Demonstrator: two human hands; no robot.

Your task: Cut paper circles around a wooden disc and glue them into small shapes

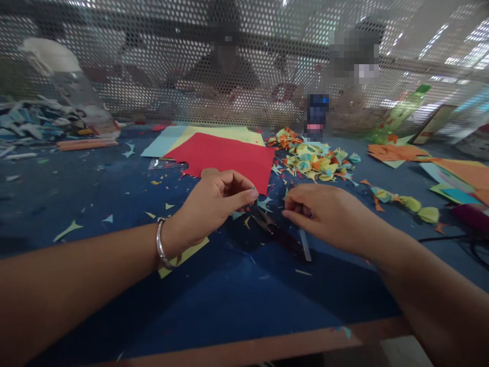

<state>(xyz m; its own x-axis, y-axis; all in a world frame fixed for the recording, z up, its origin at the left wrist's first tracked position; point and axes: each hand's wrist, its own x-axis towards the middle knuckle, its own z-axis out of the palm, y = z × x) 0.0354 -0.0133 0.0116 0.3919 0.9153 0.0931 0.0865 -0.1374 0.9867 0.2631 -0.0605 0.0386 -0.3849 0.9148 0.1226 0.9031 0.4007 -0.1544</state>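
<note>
In the middle of the head view my left hand is closed in a pinch, with a small teal piece just showing at the thumb tip. To its right, my right hand is closed with fingers curled; whatever lies in its fingertips is too small to make out. On the table between and below the hands lies a dark-handled tool like pliers, its metal jaws pointing toward the left hand. A translucent white stick lies beside the handles. Behind the left hand rests a notched red paper sheet.
Folded paper pieces are heaped behind the hands. A paper string and orange sheets lie at right. A clear bottle and green bottle stand by the perforated screen. Scraps litter the blue table.
</note>
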